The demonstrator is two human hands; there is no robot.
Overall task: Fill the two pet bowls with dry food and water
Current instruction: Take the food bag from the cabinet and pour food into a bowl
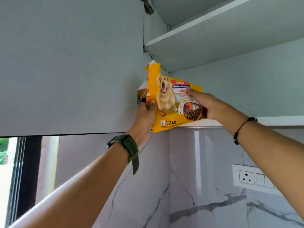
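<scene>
A yellow 1.2 kg bag of dry dog food (166, 99), printed with a golden dog, stands at the left end of the lower shelf (279, 120) of an open wall cabinet. Its folded top points up and its bottom corner hangs over the shelf edge. My left hand (145, 117) grips the bag's left lower edge, thumb on the front. My right hand (209, 104) holds the bag's right side, with the thumb pressed on the front and the fingers hidden behind it. No pet bowls are in view.
The cabinet's grey door (70, 63) stands open to the left, close beside the bag. An upper shelf (213, 22) is above. Below are a marble-look wall (197, 186), a white socket panel (253, 178) at the right and a dark window frame (21, 178) at the left.
</scene>
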